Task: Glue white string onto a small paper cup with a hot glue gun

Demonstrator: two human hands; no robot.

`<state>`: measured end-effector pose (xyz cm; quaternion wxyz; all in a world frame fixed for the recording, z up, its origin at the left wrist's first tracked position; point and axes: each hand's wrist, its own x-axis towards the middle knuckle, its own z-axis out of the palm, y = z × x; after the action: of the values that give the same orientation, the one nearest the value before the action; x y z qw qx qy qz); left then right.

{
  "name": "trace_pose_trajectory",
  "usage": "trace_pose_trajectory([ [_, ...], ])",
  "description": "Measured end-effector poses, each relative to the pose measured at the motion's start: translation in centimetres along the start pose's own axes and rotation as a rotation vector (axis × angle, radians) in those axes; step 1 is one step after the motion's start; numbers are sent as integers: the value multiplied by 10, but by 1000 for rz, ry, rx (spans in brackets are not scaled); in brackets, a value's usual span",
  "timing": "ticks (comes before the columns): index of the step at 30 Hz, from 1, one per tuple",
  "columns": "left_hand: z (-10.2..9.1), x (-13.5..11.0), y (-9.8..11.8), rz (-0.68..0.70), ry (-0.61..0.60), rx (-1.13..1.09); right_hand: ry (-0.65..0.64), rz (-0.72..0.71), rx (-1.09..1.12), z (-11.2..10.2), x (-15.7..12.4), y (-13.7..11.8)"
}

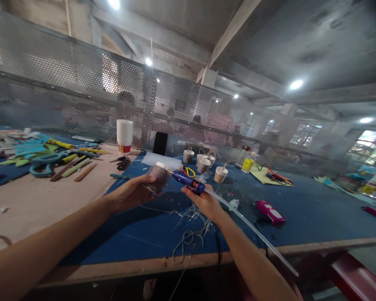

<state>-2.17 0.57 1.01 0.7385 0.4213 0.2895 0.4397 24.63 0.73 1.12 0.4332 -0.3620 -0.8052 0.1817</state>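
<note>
My left hand [132,190] is wrapped round a small cup [158,176] covered in brownish cord, held tilted with its pale rim toward the right. My right hand [203,201] grips a blue hot glue gun [188,181]. The gun's nozzle points left and touches the cup near its rim. A long clear glue stick [247,225] sticks out of the gun's back, running down to the right. Both hands hover above a blue mat [301,217] on the workbench.
Several finished cord-wrapped cups [203,164] stand behind the hands. A stack of white paper cups [124,134], scissors [47,161] and coloured sticks lie at the left. A pink tool [270,212], a yellow-labelled bottle [248,162], loose strings [188,234] and a perforated metal screen [81,83] are nearby.
</note>
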Motion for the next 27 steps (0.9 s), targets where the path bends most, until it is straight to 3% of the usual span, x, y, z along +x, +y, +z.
trace_pose_trajectory([
  [27, -4, 3, -2, -3, -26, -35, 6, -6, 5, -3, 0, -3],
])
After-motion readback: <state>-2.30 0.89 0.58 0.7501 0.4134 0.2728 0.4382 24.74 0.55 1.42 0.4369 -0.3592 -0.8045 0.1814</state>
